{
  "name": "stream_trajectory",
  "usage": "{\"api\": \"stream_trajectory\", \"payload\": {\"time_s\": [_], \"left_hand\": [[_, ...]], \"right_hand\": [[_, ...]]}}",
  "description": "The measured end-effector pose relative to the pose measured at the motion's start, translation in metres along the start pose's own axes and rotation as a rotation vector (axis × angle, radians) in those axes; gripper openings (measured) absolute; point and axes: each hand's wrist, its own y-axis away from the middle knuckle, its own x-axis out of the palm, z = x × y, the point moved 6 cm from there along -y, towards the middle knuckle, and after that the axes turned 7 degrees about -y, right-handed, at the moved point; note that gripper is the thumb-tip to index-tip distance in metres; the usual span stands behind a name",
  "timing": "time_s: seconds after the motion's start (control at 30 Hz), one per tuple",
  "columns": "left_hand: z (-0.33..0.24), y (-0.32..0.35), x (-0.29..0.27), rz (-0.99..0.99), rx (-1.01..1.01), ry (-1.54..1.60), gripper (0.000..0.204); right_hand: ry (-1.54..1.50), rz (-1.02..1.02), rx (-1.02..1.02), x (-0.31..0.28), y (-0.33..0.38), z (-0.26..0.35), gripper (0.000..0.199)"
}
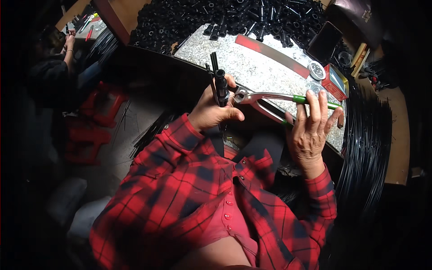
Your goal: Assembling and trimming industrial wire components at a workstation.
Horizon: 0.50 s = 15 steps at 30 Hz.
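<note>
Hands [209,110] [309,132] hold black parts [221,85] and green-handled pliers [254,96].

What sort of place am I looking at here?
Probably a small workshop for hand assembly, judging by the heap of black parts on the worktable, the thick bundle of thin black rods beside it, and the green-handled pliers in the right hand.

The worktop [252,67] has a pale, speckled surface. Black cylindrical parts [225,18] heap along its far edge. Nearer its middle, a flat red-and-grey strip [272,55] slants toward the right edge, where a round white tub [317,70] stands beside a red box [330,85].
</note>
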Motion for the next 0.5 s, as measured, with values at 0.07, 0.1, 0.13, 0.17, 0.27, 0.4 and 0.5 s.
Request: {"api": "stream_trajectory", "payload": {"time_s": [0.07, 0.1, 0.13, 0.17, 0.27, 0.4, 0.5], "left_hand": [[-0.003, -0.001, -0.003, -0.078, 0.109, -0.185, 0.063], [-0.003, -0.001, -0.002, -0.078, 0.106, -0.183, 0.063], [0.000, -0.001, -0.002, -0.076, 0.074, -0.173, 0.062], [0.002, -0.001, -0.001, -0.073, 0.042, -0.162, 0.061], [0.003, 0.000, 0.003, -0.075, -0.025, -0.127, 0.057], [0.004, 0.002, 0.008, -0.077, -0.096, -0.072, 0.050], [0.002, 0.003, 0.008, -0.074, -0.104, -0.061, 0.049]], "right_hand": [[-0.007, 0.027, -0.024, 0.003, 0.000, 0.004, 0.026], [-0.037, 0.042, -0.024, 0.004, 0.001, 0.004, 0.026], [-0.068, 0.056, -0.023, 0.005, 0.002, 0.005, 0.026], [-0.099, 0.070, -0.022, 0.006, 0.004, 0.005, 0.025], [-0.140, 0.065, -0.014, 0.008, 0.013, 0.005, 0.026], [-0.120, 0.020, -0.038, 0.009, 0.016, 0.005, 0.023], [-0.099, -0.002, -0.059, 0.008, 0.017, 0.005, 0.022]]}}
